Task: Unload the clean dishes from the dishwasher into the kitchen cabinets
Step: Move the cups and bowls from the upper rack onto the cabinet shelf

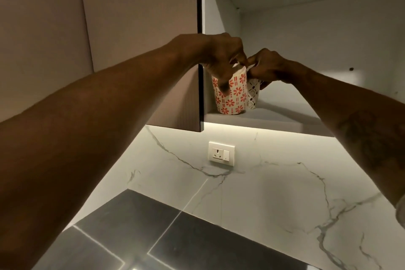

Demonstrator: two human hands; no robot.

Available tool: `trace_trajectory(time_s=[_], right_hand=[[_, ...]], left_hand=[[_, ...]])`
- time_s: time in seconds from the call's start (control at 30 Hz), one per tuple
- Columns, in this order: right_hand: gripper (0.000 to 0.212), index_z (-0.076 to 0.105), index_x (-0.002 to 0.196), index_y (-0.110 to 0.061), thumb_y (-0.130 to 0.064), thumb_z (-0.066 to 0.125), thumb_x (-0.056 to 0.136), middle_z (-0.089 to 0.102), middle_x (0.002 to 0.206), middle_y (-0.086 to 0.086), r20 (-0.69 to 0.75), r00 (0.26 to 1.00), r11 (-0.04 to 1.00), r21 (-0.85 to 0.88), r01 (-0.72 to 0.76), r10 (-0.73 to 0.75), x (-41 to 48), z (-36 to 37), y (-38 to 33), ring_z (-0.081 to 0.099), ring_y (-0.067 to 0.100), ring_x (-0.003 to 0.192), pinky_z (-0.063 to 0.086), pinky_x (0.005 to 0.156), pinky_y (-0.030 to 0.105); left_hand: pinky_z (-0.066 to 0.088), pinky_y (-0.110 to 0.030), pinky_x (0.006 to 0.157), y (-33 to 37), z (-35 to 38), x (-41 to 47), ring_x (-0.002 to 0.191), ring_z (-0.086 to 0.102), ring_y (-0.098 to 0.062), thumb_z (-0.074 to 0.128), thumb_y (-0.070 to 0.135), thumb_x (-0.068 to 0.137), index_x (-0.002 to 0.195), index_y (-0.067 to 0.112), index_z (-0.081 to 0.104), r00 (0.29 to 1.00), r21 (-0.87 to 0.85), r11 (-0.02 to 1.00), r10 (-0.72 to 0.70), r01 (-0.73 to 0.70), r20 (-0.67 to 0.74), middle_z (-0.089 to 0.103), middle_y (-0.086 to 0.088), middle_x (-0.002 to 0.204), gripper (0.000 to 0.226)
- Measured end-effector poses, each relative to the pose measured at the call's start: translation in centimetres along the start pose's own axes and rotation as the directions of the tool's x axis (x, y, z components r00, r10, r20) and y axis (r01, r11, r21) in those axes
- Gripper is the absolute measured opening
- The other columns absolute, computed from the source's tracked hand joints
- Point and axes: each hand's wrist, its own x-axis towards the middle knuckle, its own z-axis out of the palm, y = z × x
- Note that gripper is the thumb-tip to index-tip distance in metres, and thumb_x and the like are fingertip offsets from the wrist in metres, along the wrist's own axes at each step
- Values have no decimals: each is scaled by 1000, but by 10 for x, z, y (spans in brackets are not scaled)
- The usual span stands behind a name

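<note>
Step in hand: placing two mugs on the lower shelf of the open wall cabinet — both sit at its left front corner, just inside the cabinet door.

Red-flower mug: upright, long axis vertical, base apparently on the shelf. It stands nearest the door edge.

Dark-patterned mug: upright behind and to the right of the red-flower mug, touching it or very nearly so; mostly hidden.

Left hand: comes over the top of the red-flower mug, fingers draped down its front wall and closed around the rim — holding that mug from above.

Right hand: reaches in from the right, curled at the rim or handle side of the dark-patterned mug; it appears to be gripping it, though the exact contact is hidden.

Key relation: each mug lies directly below its own hand, so letting go should mean lifting straight up and back; the left hand is nearer the door edge.

Risk: the mugs stand close enough to knock together on release.

Below: marble backsplash with a wall socket, and the dark tabletop.
</note>
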Motion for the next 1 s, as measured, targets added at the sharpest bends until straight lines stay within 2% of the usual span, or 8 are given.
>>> trace_trajectory(time_s=[0.07, 0.2, 0.4, 0.53, 0.7, 0.83, 0.9, 1.0], right_hand=[[42, 67, 125, -12, -30, 73, 88, 72, 111, 14, 24, 1000, 1000, 14, 3, -3, 10, 5, 5, 73, 32, 92, 62, 80, 47], [37, 69, 118, -9, -31, 73, 89, 73, 107, 14, 60, 998, 999, 29, 26, -28, 24, 7, 10, 73, 30, 90, 62, 81, 48], [16, 69, 106, -15, -25, 68, 93, 73, 107, 14, 98, 994, 997, 61, 45, -51, 34, 13, 15, 73, 31, 93, 61, 84, 48], [29, 70, 118, -11, -24, 69, 92, 73, 108, 11, 96, 995, 997, 74, 24, -31, 38, 13, 20, 73, 29, 94, 62, 82, 46], [27, 69, 117, -16, -19, 72, 90, 71, 115, 7, 95, 995, 991, 137, -8, -6, 33, 19, 28, 69, 27, 105, 59, 78, 35], [61, 48, 145, -12, -10, 72, 89, 56, 140, 14, 128, 987, 964, 233, -130, 102, 26, 19, 23, 58, 31, 123, 54, 95, 44], [75, 37, 152, -15, -6, 74, 87, 47, 149, 15, 142, 980, 953, 252, -169, 136, 21, 17, 18, 54, 32, 126, 53, 96, 45], [91, 31, 155, -18, -8, 81, 80, 34, 158, 12, 94, 982, 960, 216, -179, 162, 10, 13, 17, 47, 33, 134, 54, 92, 43]], left_hand=[[50, -32, 96, -3, 4, 9, 115, 64, -23, 88, 29, 75, 144, 18, 56, 1000, 17, 1000, -23, 22, 18, 68, -3, 129, 77], [48, -28, 90, -10, 1, 23, 109, 65, -18, 87, 23, 77, 137, 18, 61, 995, -25, 999, -32, 34, 94, 70, 0, 123, 66], [52, -28, 88, -9, 3, 38, 103, 68, -18, 86, 20, 78, 135, 16, 63, 985, -34, 998, -52, 58, 164, 71, 0, 118, 62], [48, -26, 87, -12, 5, 42, 109, 67, -18, 83, 19, 81, 136, 16, 62, 983, -57, 997, -49, 60, 178, 71, 1, 119, 59], [45, -27, 98, -13, 13, 39, 119, 64, -20, 78, 21, 88, 140, 17, 59, 984, -19, 997, -67, 71, 165, 69, -1, 128, 56], [46, -31, 103, -13, 16, 31, 122, 63, -21, 75, 18, 91, 144, 17, 57, 987, 20, 997, -77, 75, 141, 68, -2, 131, 56], [47, -32, 104, -15, 17, 26, 123, 62, -21, 75, 19, 90, 144, 17, 56, 991, 48, 996, -74, 69, 109, 68, -1, 132, 57], [48, -34, 107, -17, 20, 18, 126, 61, -21, 75, 20, 90, 145, 16, 55, 997, 77, 995, -63, 58, 55, 67, -2, 133, 59]])
